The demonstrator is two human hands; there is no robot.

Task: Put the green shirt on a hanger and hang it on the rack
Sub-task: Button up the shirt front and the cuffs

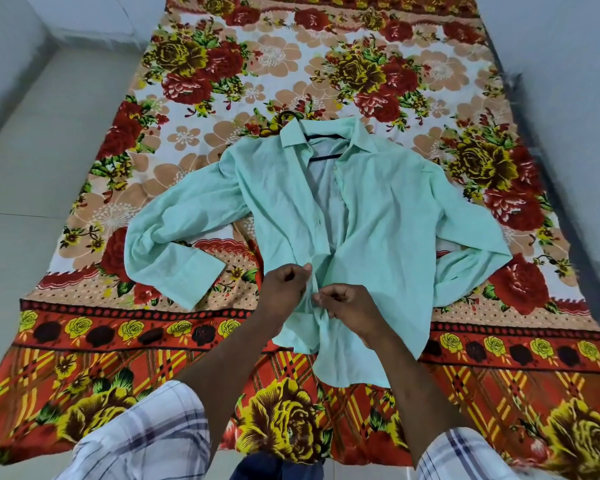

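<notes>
1. Found green shirt (378, 209) spread front-up on floral bedsheet (291, 57), collar at the far end, sleeves flung out to either side; front open from the collar down to the lower placket.
2. Noted black hanger (321, 136) already inside the neck opening, bars showing below the collar, hook poking out beyond it; no rack in view.
3. Observed left hand (283, 289) and right hand (349, 308) close together at the lower placket, fingers curled and pinching the two front edges; judged to be fastening a button, though the button itself is too small to confirm.
4. Risk: tugging the edges toward the body could drag the shirt and slip a shoulder off the hanger; cause, loose cloth lying free on the sheet.
5. Risk: mismatched button and hole would leave the front skewed; cause, rumpled, bunched hem hiding the alignment.
6. Risk: lifting by the hook with the upper front unfastened could let the collar slide off; recommend checking both shoulders are seated first.
</notes>
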